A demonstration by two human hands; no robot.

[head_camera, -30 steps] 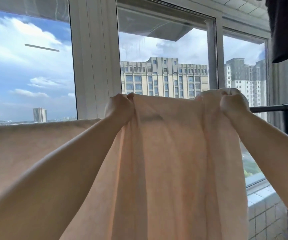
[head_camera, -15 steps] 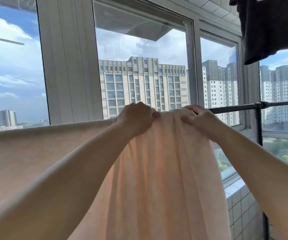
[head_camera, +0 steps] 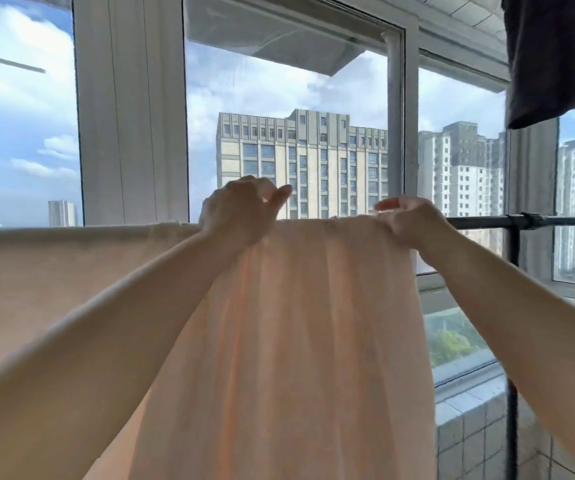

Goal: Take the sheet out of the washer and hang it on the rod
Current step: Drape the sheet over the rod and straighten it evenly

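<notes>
The window takes up the whole background, its white frames splitting a view of sky, clouds and tall apartment blocks. In front of it the peach sheet is the biggest thing near at hand: it is draped over the rod, running along it from the left edge of the view to just short of the rod's bare right stretch, and it falls in long vertical folds past the bottom of the view. A dark cloth hangs in the top right corner, well above the rod. The dark rod shows bare only to the right of the sheet, where a joint ties it to an upright post that runs down past the tiled ledge.

The left hand sits at the sheet's top fold on the rod, fingers curled, thumb raised; whether it grips the fabric I cannot tell. The right hand pinches the bunched top edge of the sheet at its right end, fingers curled over the fold.
</notes>
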